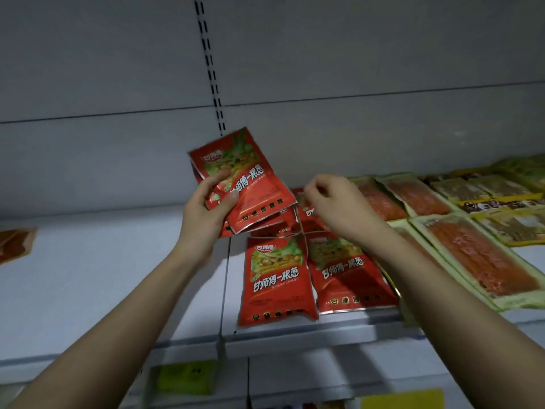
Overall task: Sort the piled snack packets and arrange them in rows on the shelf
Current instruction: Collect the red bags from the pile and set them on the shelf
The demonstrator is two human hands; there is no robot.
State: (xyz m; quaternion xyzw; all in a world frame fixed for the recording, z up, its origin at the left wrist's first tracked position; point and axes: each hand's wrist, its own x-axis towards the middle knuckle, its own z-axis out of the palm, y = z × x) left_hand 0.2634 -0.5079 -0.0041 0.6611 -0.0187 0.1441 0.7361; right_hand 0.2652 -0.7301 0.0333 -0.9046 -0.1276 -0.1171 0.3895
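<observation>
My left hand [206, 208] grips a fanned stack of red snack packets [250, 184], lifted above the white shelf [118, 276]. Two red packets lie flat side by side near the shelf's front edge: one on the left [275, 278], one on the right [348, 276]. Behind them lie more red packets [306, 214], partly hidden. My right hand [336, 202] hovers over those back packets with fingers curled; whether it pinches a packet edge is unclear.
To the right, green-edged packets with orange contents [477, 255] lie in rows, with darker yellow-green packets [501, 199] behind. An orange packet [14, 243] lies at the far left. Yellow price tags [185, 376] hang on the shelf front. A slotted upright [211, 69] runs up the back wall.
</observation>
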